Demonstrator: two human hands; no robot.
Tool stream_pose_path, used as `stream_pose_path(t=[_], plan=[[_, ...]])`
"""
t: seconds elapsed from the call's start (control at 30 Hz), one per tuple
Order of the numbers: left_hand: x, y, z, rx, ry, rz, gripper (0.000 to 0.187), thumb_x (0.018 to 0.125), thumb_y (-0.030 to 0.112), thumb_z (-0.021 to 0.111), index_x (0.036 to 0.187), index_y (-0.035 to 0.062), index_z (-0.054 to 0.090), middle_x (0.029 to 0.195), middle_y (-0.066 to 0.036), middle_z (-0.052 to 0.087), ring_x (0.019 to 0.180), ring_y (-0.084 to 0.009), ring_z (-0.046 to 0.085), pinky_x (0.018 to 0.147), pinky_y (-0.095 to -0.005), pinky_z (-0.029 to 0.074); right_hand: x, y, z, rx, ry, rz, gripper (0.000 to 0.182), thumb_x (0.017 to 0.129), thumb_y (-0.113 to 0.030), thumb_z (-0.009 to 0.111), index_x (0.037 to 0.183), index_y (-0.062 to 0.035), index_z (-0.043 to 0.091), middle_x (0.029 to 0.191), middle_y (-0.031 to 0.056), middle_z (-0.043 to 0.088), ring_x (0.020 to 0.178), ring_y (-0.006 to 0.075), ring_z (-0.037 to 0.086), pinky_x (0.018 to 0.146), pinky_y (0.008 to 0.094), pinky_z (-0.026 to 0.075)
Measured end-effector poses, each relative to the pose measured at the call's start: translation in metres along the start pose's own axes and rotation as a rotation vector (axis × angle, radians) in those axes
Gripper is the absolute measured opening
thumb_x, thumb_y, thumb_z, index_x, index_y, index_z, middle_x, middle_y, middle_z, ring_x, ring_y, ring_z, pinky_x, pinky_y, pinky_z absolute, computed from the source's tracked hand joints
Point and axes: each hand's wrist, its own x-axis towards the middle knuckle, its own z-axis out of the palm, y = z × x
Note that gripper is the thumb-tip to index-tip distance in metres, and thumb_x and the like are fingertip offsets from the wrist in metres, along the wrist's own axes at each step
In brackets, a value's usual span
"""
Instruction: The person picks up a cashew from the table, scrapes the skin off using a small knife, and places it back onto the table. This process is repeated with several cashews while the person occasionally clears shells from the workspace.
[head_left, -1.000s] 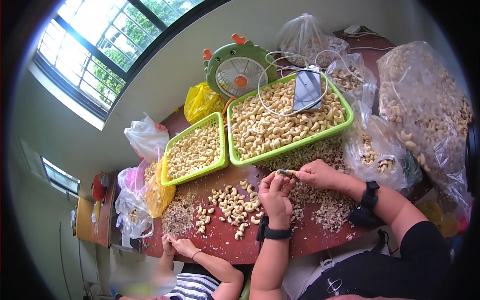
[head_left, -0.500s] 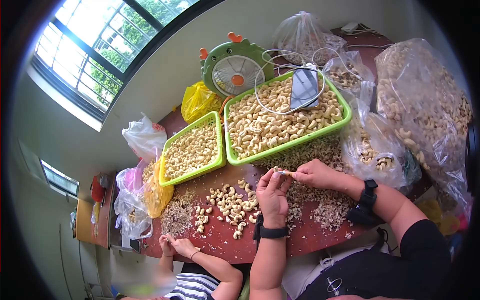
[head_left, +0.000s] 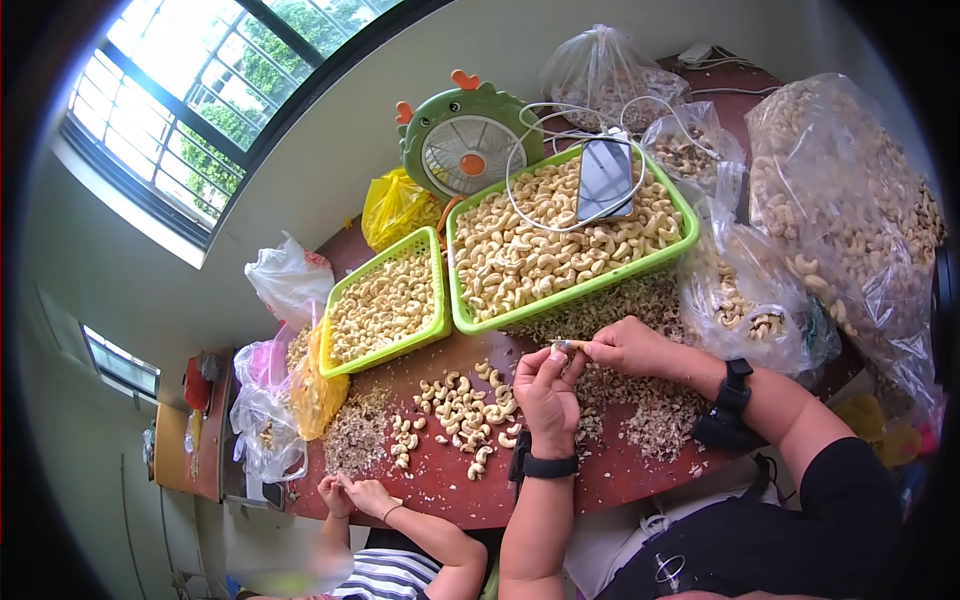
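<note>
My left hand point(head_left: 549, 398) is raised over the red table point(head_left: 620, 478), its thumb and fingertips pinched on a small cashew. From the right, my right hand point(head_left: 632, 348) grips a thin tool with a light handle, its tip against the cashew. Loose cashews point(head_left: 462, 410) lie on the table left of my left hand. Shell and skin scraps point(head_left: 660, 405) are spread beneath and beside my hands. Behind them stand a large green basket of cashews point(head_left: 560, 235), with a phone point(head_left: 605, 180) on top, and a smaller green basket point(head_left: 385, 305).
A co-worker's hands point(head_left: 350, 495) meet at the table's lower left edge. Clear bags of cashews point(head_left: 835, 200) fill the right side. A green fan point(head_left: 470, 145) stands behind the baskets. Yellow point(head_left: 398, 208) and orange point(head_left: 318, 385) bags are at the left, and a white cable point(head_left: 512, 190) loops over the large basket.
My hands remain together at the cashew, with only slight finger movement. The view has shifted very slightly.
</note>
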Motion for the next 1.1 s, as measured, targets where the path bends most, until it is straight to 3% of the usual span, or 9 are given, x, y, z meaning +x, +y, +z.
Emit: stream_pose_path(t=[0.4,0.8,1.1], plan=[[0.003,0.001,-0.002,0.139,0.129,0.017,0.017,0.078,-0.001,0.052,0.095,-0.0013,0.048,0.087,-0.012,0.057,0.078,-0.022,0.059,0.07,-0.0325,0.053,-0.001,-0.005,-0.004,0.145,-0.038,0.14,0.035,0.083,-0.03,0.05,0.066,-0.0008,0.057,0.05,-0.0003,0.048,0.045,0.0064,0.042,0.042,0.0231,0.035],[0.003,0.008,0.0,0.113,0.069,-0.038,0.021,0.079,-0.002,0.051,0.1,-0.0009,0.049,0.084,-0.007,0.056,0.07,-0.0146,0.057,0.06,-0.0236,0.05,-0.001,-0.003,-0.004,0.11,-0.054,0.089,0.037,0.082,-0.033,0.05,0.063,-0.0012,0.056,0.048,0.0001,0.046,0.045,0.0073,0.041,0.043,0.0252,0.035],[0.007,0.004,-0.005,0.181,0.039,-0.028,0.025,0.08,0.001,0.051,0.105,-0.0021,0.049,0.086,-0.008,0.057,0.072,-0.0156,0.057,0.064,-0.0245,0.05,-0.002,-0.007,-0.004,0.099,-0.045,0.069,0.038,0.081,-0.033,0.05,0.064,0.0,0.055,0.047,0.0033,0.045,0.045,0.0093,0.04,0.044,0.0272,0.036]])
